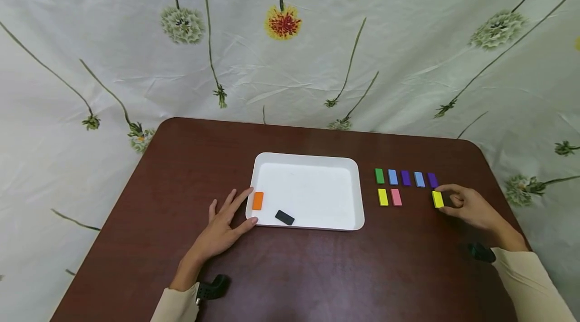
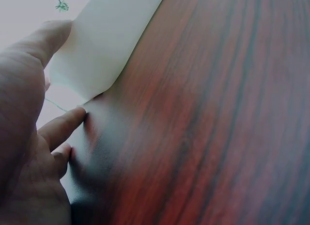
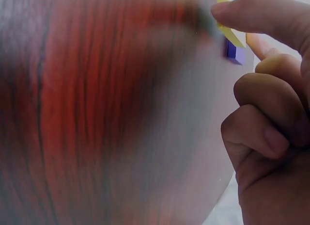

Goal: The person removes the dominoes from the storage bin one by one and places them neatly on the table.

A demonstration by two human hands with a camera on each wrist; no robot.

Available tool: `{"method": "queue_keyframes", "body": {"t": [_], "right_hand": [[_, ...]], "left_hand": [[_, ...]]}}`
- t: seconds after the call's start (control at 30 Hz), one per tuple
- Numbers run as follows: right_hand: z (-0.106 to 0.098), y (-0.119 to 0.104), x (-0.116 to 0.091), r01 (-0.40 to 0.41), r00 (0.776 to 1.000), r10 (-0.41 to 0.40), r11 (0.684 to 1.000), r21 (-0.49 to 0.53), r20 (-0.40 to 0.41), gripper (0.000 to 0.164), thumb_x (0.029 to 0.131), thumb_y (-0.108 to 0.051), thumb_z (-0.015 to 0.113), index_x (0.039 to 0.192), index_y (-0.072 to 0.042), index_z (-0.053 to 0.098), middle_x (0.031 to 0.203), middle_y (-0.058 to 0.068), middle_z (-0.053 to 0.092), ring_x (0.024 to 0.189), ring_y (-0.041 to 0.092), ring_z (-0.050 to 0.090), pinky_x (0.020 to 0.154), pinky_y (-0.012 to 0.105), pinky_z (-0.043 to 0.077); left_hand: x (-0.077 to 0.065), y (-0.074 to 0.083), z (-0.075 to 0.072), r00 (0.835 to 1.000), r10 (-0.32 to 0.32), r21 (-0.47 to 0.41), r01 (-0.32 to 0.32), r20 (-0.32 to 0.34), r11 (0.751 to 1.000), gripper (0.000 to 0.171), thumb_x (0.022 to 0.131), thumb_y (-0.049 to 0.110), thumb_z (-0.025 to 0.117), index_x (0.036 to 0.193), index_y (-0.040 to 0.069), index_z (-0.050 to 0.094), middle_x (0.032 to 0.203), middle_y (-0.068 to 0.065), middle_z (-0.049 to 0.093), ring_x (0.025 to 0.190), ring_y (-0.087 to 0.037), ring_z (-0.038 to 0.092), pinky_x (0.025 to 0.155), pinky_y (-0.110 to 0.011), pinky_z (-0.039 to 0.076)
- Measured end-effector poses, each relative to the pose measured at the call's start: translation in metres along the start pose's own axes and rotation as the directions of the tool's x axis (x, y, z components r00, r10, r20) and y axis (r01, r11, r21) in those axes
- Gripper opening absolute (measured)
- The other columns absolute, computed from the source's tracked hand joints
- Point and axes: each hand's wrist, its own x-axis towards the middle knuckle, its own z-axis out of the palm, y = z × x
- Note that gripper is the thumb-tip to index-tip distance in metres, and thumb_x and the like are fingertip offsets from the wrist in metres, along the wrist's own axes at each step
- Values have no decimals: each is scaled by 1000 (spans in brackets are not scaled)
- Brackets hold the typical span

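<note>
My right hand (image 1: 473,210) pinches a small yellow rectangular block (image 1: 437,199) between thumb and forefinger, at the right end of the blocks. In the right wrist view the other fingers are curled in, and a purple block (image 3: 235,53) shows just beyond the yellow one. A white shallow tray (image 1: 312,188) lies in the middle of the table. My left hand (image 1: 219,231) is spread at its near left corner, thumb and forefinger against the rim. On the tray are an orange block (image 1: 258,200) at the left and a black block (image 1: 284,218), turned askew, near the front.
Right of the tray, a back row holds a green block (image 1: 379,176), two light blue and two purple ones. In front of it lie another yellow block (image 1: 383,197) and a pink block (image 1: 396,197). The dark brown table (image 1: 317,271) meets a flower-patterned cloth (image 1: 317,60) behind.
</note>
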Motion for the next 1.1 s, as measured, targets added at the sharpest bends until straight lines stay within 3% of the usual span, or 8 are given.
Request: {"method": "queue_keyframes", "body": {"t": [0.27,1.1], "right_hand": [[-3,8,2,6,999,-6,1000,-4,40,43,89,-5,73,129,2,57,65,-8,18,55,3,20,55,28,28],[-2,11,1,3,999,-2,1000,-23,39,44,88,-8,75,128,1,58,63,-8,21,53,3,21,53,28,28]], "left_hand": [[1,0,0,1000,0,-4,0,2,1000,76,95,44,67,159,36,26,163,-9,31,154,-39,12,113,-69,-10],[0,1,0,1000,12,8,-12,-6,1000,76,94,43,68,159,33,28,162,-8,35,154,-41,13,113,-70,-9]]}}
